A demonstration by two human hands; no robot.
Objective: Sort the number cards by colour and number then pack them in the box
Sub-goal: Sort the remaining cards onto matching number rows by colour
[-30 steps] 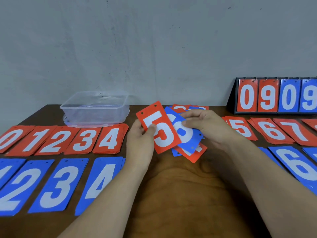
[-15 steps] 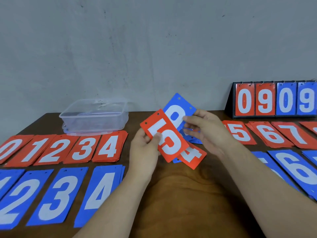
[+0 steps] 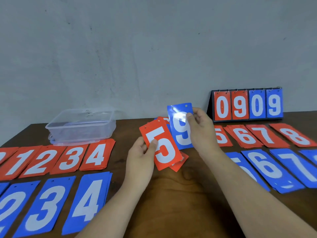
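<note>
Over wooden table (image 3: 180,194), left hand (image 3: 140,155) grips glossy red 5 (image 3: 163,148), right hand (image 3: 200,131) pinches blue 9 (image 3: 180,129).

Plain indoor workroom here, exact type unclear: a bare, scuffed grey plaster wall (image 3: 154,48) rises straight behind the grip, a dark brown wooden table (image 3: 180,194) runs beneath it, and a black-framed tabletop flip scoreboard with red and blue digits (image 3: 247,105) stands to its right, against that wall.
</note>
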